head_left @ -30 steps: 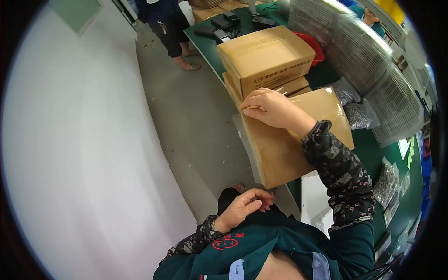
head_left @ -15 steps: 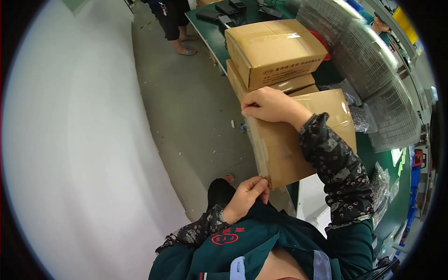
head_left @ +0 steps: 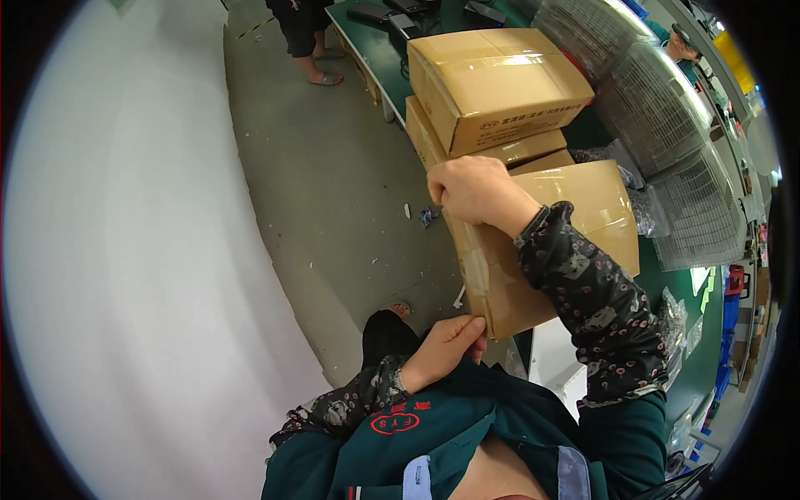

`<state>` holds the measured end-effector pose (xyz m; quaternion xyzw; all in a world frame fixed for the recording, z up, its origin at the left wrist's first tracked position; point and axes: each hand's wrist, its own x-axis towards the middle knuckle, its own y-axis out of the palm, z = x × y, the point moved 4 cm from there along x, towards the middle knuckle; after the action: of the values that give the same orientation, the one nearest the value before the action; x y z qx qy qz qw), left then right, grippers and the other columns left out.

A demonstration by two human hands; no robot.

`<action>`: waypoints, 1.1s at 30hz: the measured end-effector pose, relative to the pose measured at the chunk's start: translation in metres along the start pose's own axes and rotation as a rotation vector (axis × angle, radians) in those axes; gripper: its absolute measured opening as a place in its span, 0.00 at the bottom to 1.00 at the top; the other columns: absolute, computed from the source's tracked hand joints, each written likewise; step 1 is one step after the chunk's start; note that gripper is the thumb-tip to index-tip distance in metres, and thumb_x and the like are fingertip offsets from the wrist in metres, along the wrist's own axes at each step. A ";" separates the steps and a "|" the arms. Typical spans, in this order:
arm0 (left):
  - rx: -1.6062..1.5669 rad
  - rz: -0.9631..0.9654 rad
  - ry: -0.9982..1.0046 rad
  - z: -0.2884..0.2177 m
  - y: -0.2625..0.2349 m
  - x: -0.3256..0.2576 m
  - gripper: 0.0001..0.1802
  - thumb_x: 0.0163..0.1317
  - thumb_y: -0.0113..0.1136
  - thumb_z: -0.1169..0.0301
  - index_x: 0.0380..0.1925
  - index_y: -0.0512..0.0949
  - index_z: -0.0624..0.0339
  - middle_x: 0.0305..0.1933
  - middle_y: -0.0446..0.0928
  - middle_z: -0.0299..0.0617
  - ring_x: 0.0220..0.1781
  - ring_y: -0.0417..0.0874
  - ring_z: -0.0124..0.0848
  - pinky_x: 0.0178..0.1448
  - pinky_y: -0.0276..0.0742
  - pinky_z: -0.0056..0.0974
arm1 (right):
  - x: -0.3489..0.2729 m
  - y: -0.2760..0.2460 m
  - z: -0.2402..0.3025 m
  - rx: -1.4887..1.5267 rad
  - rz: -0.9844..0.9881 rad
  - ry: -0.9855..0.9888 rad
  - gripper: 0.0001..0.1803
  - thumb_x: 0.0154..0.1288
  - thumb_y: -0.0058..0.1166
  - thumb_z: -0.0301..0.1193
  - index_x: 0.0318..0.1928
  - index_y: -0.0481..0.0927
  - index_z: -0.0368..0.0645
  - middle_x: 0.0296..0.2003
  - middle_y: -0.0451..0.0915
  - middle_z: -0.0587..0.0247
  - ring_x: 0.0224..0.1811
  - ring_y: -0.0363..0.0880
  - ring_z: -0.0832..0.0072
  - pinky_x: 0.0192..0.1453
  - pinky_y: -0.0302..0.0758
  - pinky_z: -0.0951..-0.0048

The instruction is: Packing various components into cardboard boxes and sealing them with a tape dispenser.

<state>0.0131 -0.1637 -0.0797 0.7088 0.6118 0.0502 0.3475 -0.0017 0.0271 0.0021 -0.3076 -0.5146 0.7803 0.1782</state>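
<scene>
**Touching Both Ends of a Carton's (head_left: 593, 212) Left Edge**

The carton lay on the green table (head_left: 379, 62), directly before the person, its near end jutting toward the body and its left edge beside the open floor (head_left: 333, 183). A strip of clear tape (head_left: 475, 271) ran along that edge between the two hands.

The left hand (head_left: 448, 343) was at the near left corner, thumb laid against the cardboard and fingers curled below; whether it pinched the tape or only pressed the corner could not be told. The right hand (head_left: 479, 192) rested over the far end of the same edge, fingers folded downward, and the back of the hand hid whatever they grasped.

Just beyond the right hand stood a taped upper box (head_left: 500, 75), stacked on other cardboard. Clear plastic bags (head_left: 652, 212) lay just right of the carton, with clear gridded panels (head_left: 700, 200) beside them. Another person's legs (head_left: 304, 37) showed near the table's far left side.
</scene>
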 end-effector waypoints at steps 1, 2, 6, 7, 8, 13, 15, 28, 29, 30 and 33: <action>0.128 -0.012 0.067 0.005 -0.002 0.001 0.20 0.67 0.43 0.60 0.24 0.71 0.66 0.19 0.70 0.36 0.21 0.71 0.24 0.28 0.70 0.30 | 0.001 -0.001 -0.001 0.013 -0.007 0.094 0.07 0.49 0.46 0.27 0.28 0.78 0.48 0.27 0.79 0.60 0.34 0.78 0.60 0.38 0.72 0.65; 0.258 -0.020 0.133 0.009 -0.006 0.002 0.20 0.67 0.42 0.61 0.24 0.71 0.67 0.19 0.71 0.37 0.21 0.72 0.26 0.29 0.70 0.33 | 0.001 0.002 -0.001 0.009 -0.002 0.093 0.07 0.49 0.46 0.27 0.28 0.78 0.48 0.27 0.79 0.60 0.34 0.78 0.60 0.38 0.72 0.65; 0.709 -0.151 0.285 0.018 -0.040 0.012 0.19 0.67 0.38 0.61 0.33 0.71 0.67 0.34 0.73 0.45 0.35 0.74 0.36 0.41 0.69 0.41 | -0.011 -0.011 -0.032 0.546 -0.503 0.207 0.06 0.57 0.44 0.24 0.33 0.75 0.40 0.20 0.75 0.62 0.25 0.76 0.76 0.30 0.71 0.77; 0.835 -0.332 0.468 -0.003 -0.051 0.011 0.20 0.67 0.36 0.60 0.39 0.70 0.67 0.42 0.73 0.48 0.43 0.74 0.40 0.48 0.68 0.44 | -0.022 -0.020 -0.038 0.540 -0.621 0.224 0.07 0.58 0.45 0.28 0.34 0.77 0.45 0.25 0.78 0.63 0.30 0.78 0.70 0.35 0.71 0.71; 0.737 -0.400 0.651 -0.032 -0.053 0.014 0.22 0.67 0.34 0.59 0.46 0.66 0.69 0.50 0.67 0.51 0.52 0.68 0.41 0.54 0.63 0.44 | -0.034 -0.024 -0.047 0.689 -0.759 0.099 0.06 0.58 0.45 0.24 0.34 0.76 0.41 0.23 0.77 0.63 0.28 0.76 0.77 0.34 0.71 0.77; 0.449 -0.407 1.286 -0.127 -0.014 0.042 0.37 0.65 0.33 0.52 0.61 0.47 0.75 0.67 0.45 0.58 0.69 0.46 0.46 0.69 0.42 0.44 | -0.126 -0.041 -0.067 0.732 -0.885 0.149 0.06 0.61 0.42 0.20 0.36 0.73 0.35 0.30 0.75 0.66 0.36 0.73 0.81 0.42 0.69 0.82; 0.955 -0.286 0.987 -0.086 -0.005 0.067 0.43 0.63 0.34 0.46 0.63 0.41 0.72 0.69 0.38 0.58 0.71 0.38 0.46 0.70 0.33 0.44 | -0.161 -0.023 -0.079 0.707 -0.938 0.214 0.07 0.61 0.42 0.20 0.37 0.73 0.35 0.31 0.75 0.66 0.38 0.73 0.81 0.43 0.68 0.82; 1.079 -0.212 1.253 -0.082 0.004 0.050 0.35 0.63 0.30 0.46 0.59 0.58 0.63 0.66 0.51 0.56 0.70 0.42 0.53 0.68 0.28 0.58 | -0.223 0.101 -0.131 1.272 -1.680 0.410 0.27 0.66 0.34 0.38 0.60 0.53 0.35 0.55 0.61 0.54 0.60 0.59 0.69 0.63 0.53 0.72; 1.085 -0.169 1.247 -0.079 0.004 0.052 0.34 0.63 0.30 0.45 0.57 0.61 0.62 0.64 0.54 0.56 0.69 0.44 0.53 0.67 0.28 0.58 | -0.215 0.094 -0.123 1.323 -1.669 0.456 0.26 0.65 0.34 0.37 0.59 0.54 0.35 0.54 0.62 0.54 0.58 0.60 0.69 0.62 0.55 0.72; 1.090 -0.125 1.239 -0.077 0.005 0.054 0.33 0.63 0.30 0.45 0.55 0.64 0.61 0.63 0.57 0.56 0.69 0.46 0.53 0.67 0.27 0.59 | -0.207 0.085 -0.114 1.374 -1.657 0.503 0.26 0.65 0.34 0.37 0.59 0.54 0.36 0.53 0.63 0.54 0.56 0.62 0.70 0.61 0.57 0.72; 1.079 -0.149 1.238 -0.085 0.007 0.057 0.31 0.63 0.28 0.46 0.46 0.70 0.60 0.58 0.62 0.55 0.68 0.50 0.52 0.68 0.27 0.58 | -0.202 0.083 -0.118 1.408 -1.718 0.471 0.25 0.63 0.36 0.36 0.58 0.55 0.38 0.50 0.65 0.55 0.52 0.65 0.70 0.57 0.63 0.73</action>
<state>-0.0093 -0.0757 -0.0318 0.5800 0.6780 0.1080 -0.4385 0.2310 -0.0448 -0.0472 0.1766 0.0441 0.4383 0.8802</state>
